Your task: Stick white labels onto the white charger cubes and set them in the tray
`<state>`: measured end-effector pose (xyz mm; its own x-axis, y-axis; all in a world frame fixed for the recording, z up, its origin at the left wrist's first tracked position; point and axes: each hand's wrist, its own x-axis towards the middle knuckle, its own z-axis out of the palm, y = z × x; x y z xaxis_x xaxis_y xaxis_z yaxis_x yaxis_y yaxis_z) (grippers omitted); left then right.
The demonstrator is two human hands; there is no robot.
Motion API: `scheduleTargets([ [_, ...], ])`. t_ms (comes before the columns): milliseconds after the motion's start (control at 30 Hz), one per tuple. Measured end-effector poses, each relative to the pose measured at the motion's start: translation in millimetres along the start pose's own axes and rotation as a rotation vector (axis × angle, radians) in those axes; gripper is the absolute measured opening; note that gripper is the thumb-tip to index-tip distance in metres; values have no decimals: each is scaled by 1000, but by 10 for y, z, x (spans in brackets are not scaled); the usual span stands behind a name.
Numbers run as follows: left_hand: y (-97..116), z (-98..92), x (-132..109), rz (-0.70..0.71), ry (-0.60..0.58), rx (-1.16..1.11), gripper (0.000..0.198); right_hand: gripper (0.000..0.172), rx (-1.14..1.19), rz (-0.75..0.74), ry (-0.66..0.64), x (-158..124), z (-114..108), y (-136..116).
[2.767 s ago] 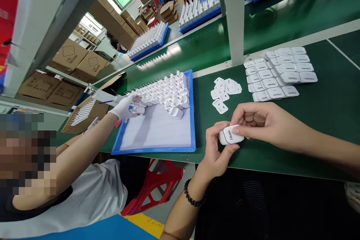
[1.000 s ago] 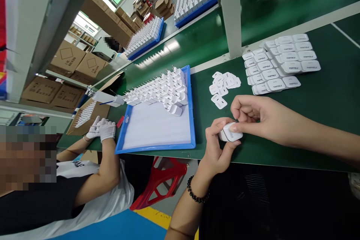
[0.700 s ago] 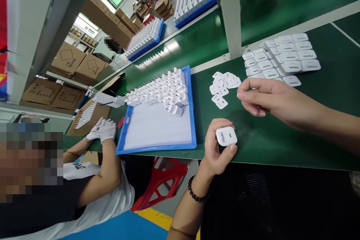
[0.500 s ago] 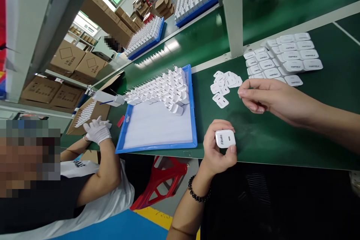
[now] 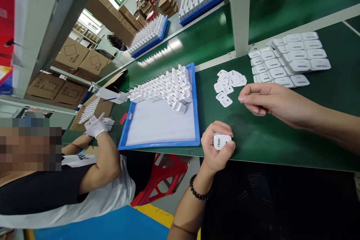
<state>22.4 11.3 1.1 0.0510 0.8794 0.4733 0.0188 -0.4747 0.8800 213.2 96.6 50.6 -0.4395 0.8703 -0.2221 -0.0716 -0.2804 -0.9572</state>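
Note:
My left hand (image 5: 216,145) is wrapped round a white charger head (image 5: 220,141) with rounded corners. Its face bears the word "Fibaks" and a small dark slot, which my thumb partly covers. My right hand (image 5: 260,99) hovers over the bench, thumb and forefinger tips brought together, and nothing shows between them. Just left of those fingertips lies a loose heap of thin white cover plates (image 5: 225,99) with dark slots. Behind my right hand, stacked rows of white printed pieces (image 5: 298,55) rest on the green bench.
A blue-rimmed tray (image 5: 197,120) to the left holds many white chargers with pins up (image 5: 168,86). Farther left, a co-worker's white-gloved hands (image 5: 97,125) are near a cardboard box (image 5: 105,110). A grey post (image 5: 239,15) rises at the bench's back; a red stool (image 5: 165,176) stands below.
My left thumb has moved over the charger's face and now covers part of the slot. The charger sits a little deeper in the hand. My right hand keeps nearly the same pose.

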Motion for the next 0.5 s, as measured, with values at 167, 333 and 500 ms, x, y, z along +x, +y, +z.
scheduleTargets([
  [167,-16,14,16,30,26,-1,20,36,-8,11,-1,4,-4,14],
  [333,-29,12,4,-20,63,-65,12,42,-13,31,-9,17,-7,36],
  [500,-56,-25,-14,-128,11,-35,46,39,-1,37,-10,39,-18,57],
])
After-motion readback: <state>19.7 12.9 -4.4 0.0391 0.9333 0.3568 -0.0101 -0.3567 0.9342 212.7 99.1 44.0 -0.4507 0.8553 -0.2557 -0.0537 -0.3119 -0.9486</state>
